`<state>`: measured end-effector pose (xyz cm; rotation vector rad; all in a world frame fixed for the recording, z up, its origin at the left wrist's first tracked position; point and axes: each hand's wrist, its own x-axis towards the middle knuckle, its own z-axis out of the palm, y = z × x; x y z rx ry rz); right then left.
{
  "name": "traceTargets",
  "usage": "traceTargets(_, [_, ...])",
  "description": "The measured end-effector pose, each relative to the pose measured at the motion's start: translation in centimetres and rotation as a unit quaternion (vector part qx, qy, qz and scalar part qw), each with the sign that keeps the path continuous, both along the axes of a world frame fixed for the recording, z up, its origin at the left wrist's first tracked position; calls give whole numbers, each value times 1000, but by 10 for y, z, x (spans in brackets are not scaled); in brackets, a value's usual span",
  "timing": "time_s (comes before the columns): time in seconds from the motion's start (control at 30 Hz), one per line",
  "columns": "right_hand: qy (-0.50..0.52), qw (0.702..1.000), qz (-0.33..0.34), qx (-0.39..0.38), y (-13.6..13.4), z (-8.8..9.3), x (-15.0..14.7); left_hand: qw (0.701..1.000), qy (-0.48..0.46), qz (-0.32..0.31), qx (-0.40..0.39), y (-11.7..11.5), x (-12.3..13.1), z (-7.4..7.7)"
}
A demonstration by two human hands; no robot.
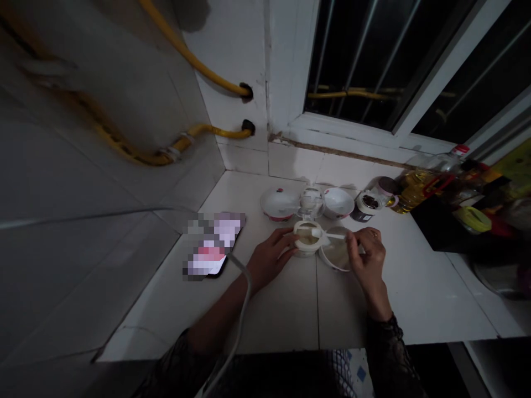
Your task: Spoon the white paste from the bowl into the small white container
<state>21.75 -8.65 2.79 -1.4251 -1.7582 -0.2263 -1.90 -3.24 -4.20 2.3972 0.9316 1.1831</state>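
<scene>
On the white tiled counter (pixel 286 309) stands a seasoning set of small white pots around a clear centre (pixel 311 203). My left hand (pixel 269 260) is curled round the near open pot (pixel 306 239), which holds a pale powder. My right hand (pixel 367 257) pinches the handle of a small white spoon (pixel 329 235) whose bowl lies over that pot. Under the right hand sits a second open pot (pixel 337 254). Two lidded pots (pixel 279 202) (pixel 338 202) stand behind.
A phone (pixel 213 246) with a white cable lies at the left. A dark jar (pixel 367 205), an oil bottle (pixel 418 185) and other bottles stand at the back right, beside a black stove (pixel 452 229). Yellow gas hoses (pixel 194 61) run along the tiled wall; a window is behind.
</scene>
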Motion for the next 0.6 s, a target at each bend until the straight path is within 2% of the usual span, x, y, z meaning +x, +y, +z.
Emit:
traceTargets(0.07, [45,998,-36,-17,-1,2,15,1000,2,1,-6,0,0,0])
traceTargets(0.17, [38,996,-72,-37,-2,5,41,1000,2,7,-6,0,-1,0])
traceTargets(0.33, [-16,994,-67,-86,-9,7,74,1000,4,5,0,-1,0,-1])
traceTargets(0.47, [-51,988,-62,-133,-12,4,80,1000,4,9,3,-1,0,-1])
traceTargets(0.6, [-99,978,-36,-181,-8,5,73,1000,0,5,7,-1,0,-1])
